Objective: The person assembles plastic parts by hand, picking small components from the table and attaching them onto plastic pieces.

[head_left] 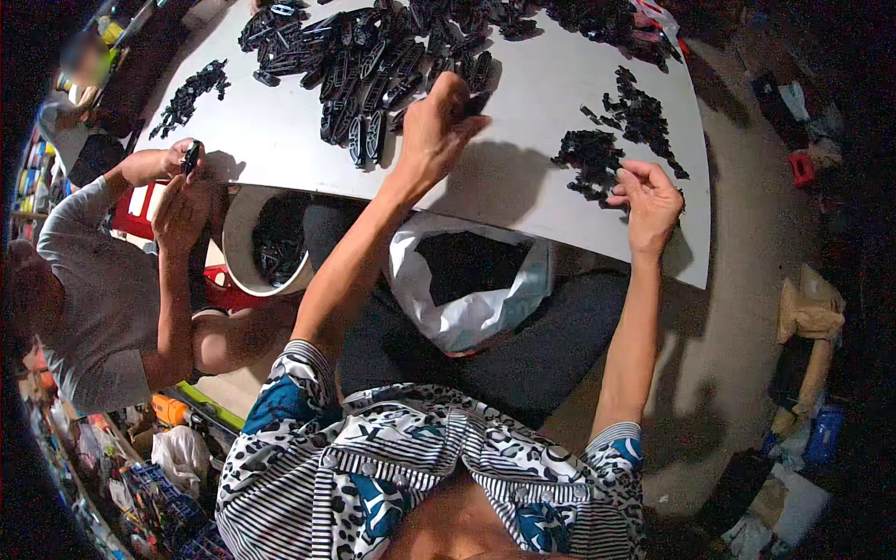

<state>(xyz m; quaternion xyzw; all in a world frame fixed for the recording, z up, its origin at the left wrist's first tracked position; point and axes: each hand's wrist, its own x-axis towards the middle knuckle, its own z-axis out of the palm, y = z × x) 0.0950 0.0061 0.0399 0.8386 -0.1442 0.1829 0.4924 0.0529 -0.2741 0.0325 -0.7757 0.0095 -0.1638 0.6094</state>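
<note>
Hold dark plastic part (478, 103), partly hidden, steady, clamped between thumb and fingers of left hand (437, 129), just beside heaped glossy black oval plastic parts (359, 70). With right hand (651, 201), fingertips close together at small black plastic pieces (586, 149), cannot tell whether gripping any, best pick singly, without scattering them across white smooth-topped table (532, 93)
</note>
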